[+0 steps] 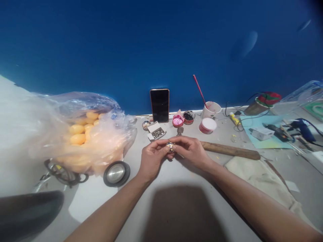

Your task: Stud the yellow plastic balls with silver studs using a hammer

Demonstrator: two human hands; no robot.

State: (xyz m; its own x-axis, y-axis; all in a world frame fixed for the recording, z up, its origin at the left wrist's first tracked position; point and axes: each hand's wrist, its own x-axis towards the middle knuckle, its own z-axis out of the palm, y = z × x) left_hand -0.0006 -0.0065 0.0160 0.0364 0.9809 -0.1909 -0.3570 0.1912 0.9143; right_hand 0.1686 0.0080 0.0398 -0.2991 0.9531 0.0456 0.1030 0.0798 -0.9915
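Both hands meet over the middle of the table around a small shiny metal piece (170,146), silver and gold in colour and rounded. My left hand (153,156) pinches it from the left between thumb and fingers. From the right, my right hand (190,151) grips the same piece with thumb and forefinger. Its lower side is hidden by the fingers. Just beyond the hands lies an open small white box (156,131) filled with tiny metallic bits. A shiny silver ball-like piece (146,125) sits left of that box.
A phone (159,106) leans on the blue wall. Pink (178,120) and black (188,117) material fill small containers near a white tub (208,125) and a cup (211,109). A wooden handle (230,150) lies right, a bag of orange pieces (78,134) left, beside a round metal dish (116,173).
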